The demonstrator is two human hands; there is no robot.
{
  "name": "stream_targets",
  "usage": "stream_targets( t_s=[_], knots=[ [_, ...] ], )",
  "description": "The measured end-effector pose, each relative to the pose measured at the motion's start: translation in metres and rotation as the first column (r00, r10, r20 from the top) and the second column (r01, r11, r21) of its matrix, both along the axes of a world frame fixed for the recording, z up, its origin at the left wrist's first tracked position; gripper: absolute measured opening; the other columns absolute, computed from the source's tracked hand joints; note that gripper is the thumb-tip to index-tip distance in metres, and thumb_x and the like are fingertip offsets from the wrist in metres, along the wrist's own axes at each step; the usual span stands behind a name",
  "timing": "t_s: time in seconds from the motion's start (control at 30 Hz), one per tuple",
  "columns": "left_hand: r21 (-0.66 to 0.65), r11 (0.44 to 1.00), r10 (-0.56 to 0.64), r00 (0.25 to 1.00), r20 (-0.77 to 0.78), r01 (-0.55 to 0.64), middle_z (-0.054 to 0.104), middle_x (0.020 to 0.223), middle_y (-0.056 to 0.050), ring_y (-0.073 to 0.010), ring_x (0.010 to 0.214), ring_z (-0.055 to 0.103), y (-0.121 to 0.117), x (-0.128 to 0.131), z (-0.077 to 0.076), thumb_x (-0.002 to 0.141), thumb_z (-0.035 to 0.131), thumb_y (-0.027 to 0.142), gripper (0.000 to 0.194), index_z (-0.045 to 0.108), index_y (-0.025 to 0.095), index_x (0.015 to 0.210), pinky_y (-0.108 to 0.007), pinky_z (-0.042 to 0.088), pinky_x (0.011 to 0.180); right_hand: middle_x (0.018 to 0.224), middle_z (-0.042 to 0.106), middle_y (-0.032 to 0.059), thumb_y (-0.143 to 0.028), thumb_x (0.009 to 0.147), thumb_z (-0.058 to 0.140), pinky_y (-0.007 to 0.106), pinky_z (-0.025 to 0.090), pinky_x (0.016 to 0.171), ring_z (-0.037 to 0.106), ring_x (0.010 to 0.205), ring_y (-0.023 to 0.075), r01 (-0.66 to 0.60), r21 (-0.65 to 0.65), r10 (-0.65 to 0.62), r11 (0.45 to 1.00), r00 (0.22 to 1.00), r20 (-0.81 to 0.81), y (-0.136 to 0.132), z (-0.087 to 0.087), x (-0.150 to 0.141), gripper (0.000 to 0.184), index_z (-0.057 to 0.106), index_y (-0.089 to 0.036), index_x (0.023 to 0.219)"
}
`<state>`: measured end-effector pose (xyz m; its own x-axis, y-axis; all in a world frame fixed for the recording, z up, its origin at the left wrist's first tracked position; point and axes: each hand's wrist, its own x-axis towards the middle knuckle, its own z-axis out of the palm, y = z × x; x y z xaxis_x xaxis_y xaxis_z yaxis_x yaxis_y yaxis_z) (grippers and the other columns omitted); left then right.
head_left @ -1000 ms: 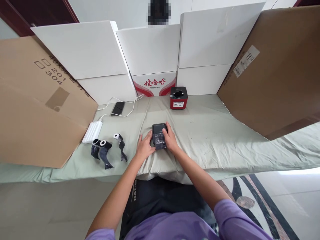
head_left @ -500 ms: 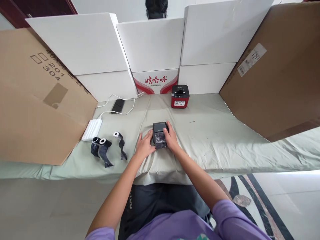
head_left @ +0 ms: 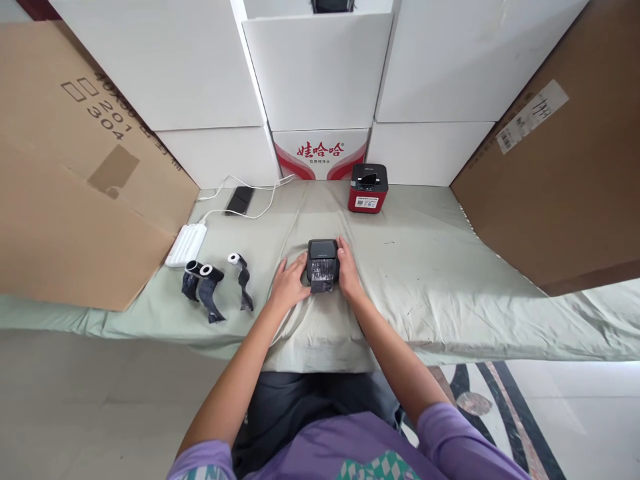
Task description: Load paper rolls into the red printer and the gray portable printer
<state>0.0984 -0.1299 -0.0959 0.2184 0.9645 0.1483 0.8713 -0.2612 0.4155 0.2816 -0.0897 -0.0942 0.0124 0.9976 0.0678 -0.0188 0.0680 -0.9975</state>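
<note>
A small black portable printer [head_left: 323,249] lies on the cloth in front of me, with a dark printed strip [head_left: 321,275] over its near part. My left hand [head_left: 290,283] grips its left side, and the thumb reaches its lower left corner. Along the right side my right hand [head_left: 349,272] holds it, with fingers together against the edge. To the left are a pair of paper rolls [head_left: 212,272] with dark tails and a single roll [head_left: 234,258] whose dark tail trails toward me.
A red and black box-shaped device [head_left: 369,189] stands behind the printer. At the left are a white power bank [head_left: 187,245], a white cable [head_left: 257,215] and a dark phone [head_left: 241,200]. White boxes [head_left: 317,73] and brown cardboard [head_left: 565,180] wall the table. Part of a person's head shows at the back.
My right thumb has moved off the printer's top to its right side. The printer and left hand stay in place. My view has tilted down.
</note>
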Motion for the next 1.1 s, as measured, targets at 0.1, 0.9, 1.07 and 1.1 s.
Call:
stream_targets(
  t_s=[0.1, 0.9, 1.07, 1.1],
  knots=[
    [-0.002, 1.000, 0.007, 1.000, 0.006, -0.007, 0.044, 0.164, -0.010, -0.0332, 0.150, 0.045, 0.000, 0.000, 0.000, 0.082, 0.070, 0.037, 0.091, 0.033, 0.024, 0.163, -0.053, 0.021, 0.130, 0.166, 0.041, 0.0101, -0.068, 0.096, 0.041, 0.044, 0.021, 0.133, 0.035, 0.157, 0.0239, -0.017, 0.006, 0.018, 1.000, 1.000, -0.018, 0.002, -0.004, 0.000, 0.079, 0.045, -0.017, 0.157],
    [0.034, 0.999, 0.037, 0.999, 0.003, -0.037, 0.048, 0.161, -0.009, -0.0299, 0.148, 0.048, -0.001, 0.000, 0.002, 0.083, 0.069, 0.033, 0.084, 0.038, 0.023, 0.161, -0.048, 0.027, 0.128, 0.089, 0.068, 0.0035, -0.058, 0.089, 0.058, 0.039, 0.055, 0.091, 0.066, 0.084, 0.0198, 0.031, 0.082, -0.045, 0.996, 0.983, 0.179, 0.047, 0.008, 0.008, 0.037, 0.060, -0.021, 0.089],
    [0.033, 0.999, 0.036, 0.999, -0.003, -0.036, 0.047, 0.162, -0.010, -0.0305, 0.149, 0.047, 0.001, -0.001, 0.001, 0.083, 0.070, 0.038, 0.087, 0.037, 0.022, 0.161, -0.048, 0.027, 0.127, 0.102, 0.065, 0.0069, -0.030, 0.089, 0.056, 0.037, 0.053, 0.095, 0.064, 0.095, 0.0204, -0.089, 0.140, 0.009, 0.986, 0.871, 0.492, 0.060, 0.024, 0.012, 0.019, 0.071, -0.019, 0.088],
    [0.032, 0.999, 0.036, 0.999, -0.002, -0.036, 0.047, 0.162, -0.010, -0.0306, 0.149, 0.047, 0.001, -0.001, 0.000, 0.083, 0.071, 0.038, 0.087, 0.036, 0.022, 0.162, -0.048, 0.027, 0.127, 0.108, 0.065, 0.0087, -0.026, 0.088, 0.058, 0.038, 0.052, 0.099, 0.064, 0.103, 0.0219, -0.128, 0.126, 0.035, 0.984, 0.822, 0.569, 0.059, 0.029, 0.012, 0.018, 0.074, -0.019, 0.092]
  ],
)
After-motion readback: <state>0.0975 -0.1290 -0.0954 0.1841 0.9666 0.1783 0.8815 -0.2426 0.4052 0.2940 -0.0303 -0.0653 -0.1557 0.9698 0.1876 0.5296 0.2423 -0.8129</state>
